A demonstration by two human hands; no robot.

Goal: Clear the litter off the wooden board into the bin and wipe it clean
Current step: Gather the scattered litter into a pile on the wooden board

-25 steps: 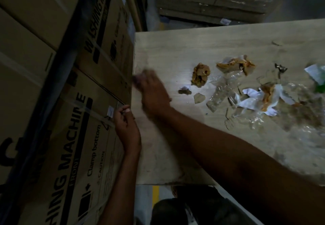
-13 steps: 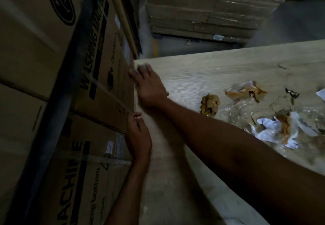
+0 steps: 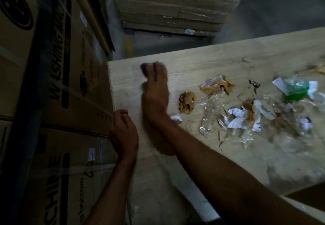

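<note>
**Litter waits to be gathered on a warehouse board**

Wrappers and scraps lie across the right half of the wooden board [image 3: 228,59]. A brown crumpled wad [image 3: 187,102] sits nearest the middle, with an orange-and-white wrapper [image 3: 217,85] just beyond it. Clear plastic film [image 3: 209,117] and torn white paper [image 3: 242,117] lie further right, and a green-and-white piece [image 3: 297,89] is at the far right. The right hand [image 3: 154,87], motion-blurred, lies flat with fingers stretched out on the bare left part, just left of the wad. A dark smudge at its fingertips is too blurred to name. The left hand [image 3: 123,131] sits at the board's left edge with fingers curled; whether it grips anything cannot be told. Washing-machine cartons [image 3: 61,84] stand against that edge, and a wrapped stack of boxes [image 3: 167,8] stands beyond. No bin shows. The step looks like gathering. It is best done by raking everything into one heap with a flat palm and pinning the light film under heavier scraps, before any wiping.
</note>
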